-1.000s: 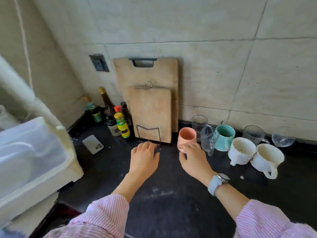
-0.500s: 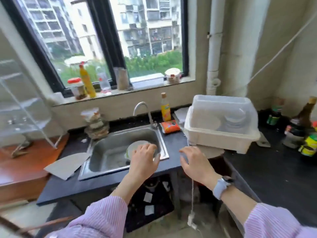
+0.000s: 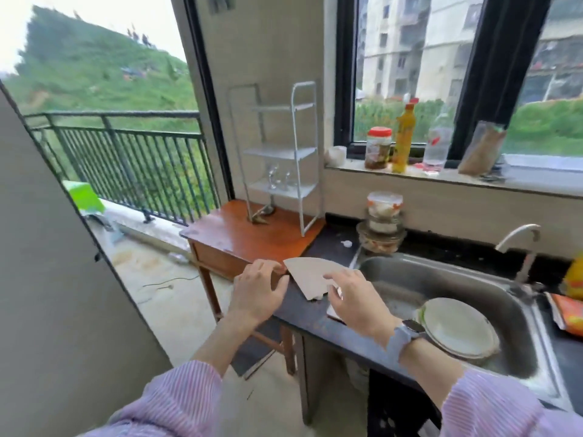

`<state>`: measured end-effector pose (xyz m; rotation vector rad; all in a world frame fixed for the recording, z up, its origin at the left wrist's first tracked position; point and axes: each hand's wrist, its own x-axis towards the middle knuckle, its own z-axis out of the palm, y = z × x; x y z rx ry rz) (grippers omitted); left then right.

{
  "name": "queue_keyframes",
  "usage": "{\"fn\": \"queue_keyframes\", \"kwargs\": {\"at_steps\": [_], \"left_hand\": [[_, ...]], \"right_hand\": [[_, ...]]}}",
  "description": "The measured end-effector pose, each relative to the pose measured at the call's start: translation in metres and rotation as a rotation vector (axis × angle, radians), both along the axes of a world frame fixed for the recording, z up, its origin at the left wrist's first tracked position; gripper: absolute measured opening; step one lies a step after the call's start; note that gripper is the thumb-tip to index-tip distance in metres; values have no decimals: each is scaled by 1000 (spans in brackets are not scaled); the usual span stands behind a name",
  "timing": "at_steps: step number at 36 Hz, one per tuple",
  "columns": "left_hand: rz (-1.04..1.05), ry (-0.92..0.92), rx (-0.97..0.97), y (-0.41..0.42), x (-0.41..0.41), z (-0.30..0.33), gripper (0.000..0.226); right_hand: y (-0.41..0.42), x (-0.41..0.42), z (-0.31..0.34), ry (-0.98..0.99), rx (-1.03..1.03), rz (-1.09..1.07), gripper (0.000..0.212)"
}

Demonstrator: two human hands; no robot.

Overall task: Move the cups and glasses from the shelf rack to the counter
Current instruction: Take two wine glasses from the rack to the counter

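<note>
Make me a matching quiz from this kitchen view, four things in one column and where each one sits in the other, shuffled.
Things:
1. clear stemmed glasses
2. white round plate
3. red-lidded glass jar
4. white metal shelf rack

Places:
A. on the window sill
B. on the brown wooden table
C. on the rack's lowest shelf
D. in the steel sink

Pairs: 1-C, 2-D, 3-A, 4-B

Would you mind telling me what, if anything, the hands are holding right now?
Nothing: the left hand and the right hand are both open and empty.
</note>
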<state>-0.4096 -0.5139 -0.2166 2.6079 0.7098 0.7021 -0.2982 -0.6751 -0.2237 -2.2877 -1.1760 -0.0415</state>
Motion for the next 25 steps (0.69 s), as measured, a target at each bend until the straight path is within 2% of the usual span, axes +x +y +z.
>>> {"fn": "queue_keyframes", "kwargs": {"at_steps": [10,25], "left_hand": [[57,-44,-118,146,91,19,31],[19,-140,-359,315,208,-20,34]], "right_hand": [[159,101,3,93,25,64,34],[334,201,-22,306,115,-18,38]]}}
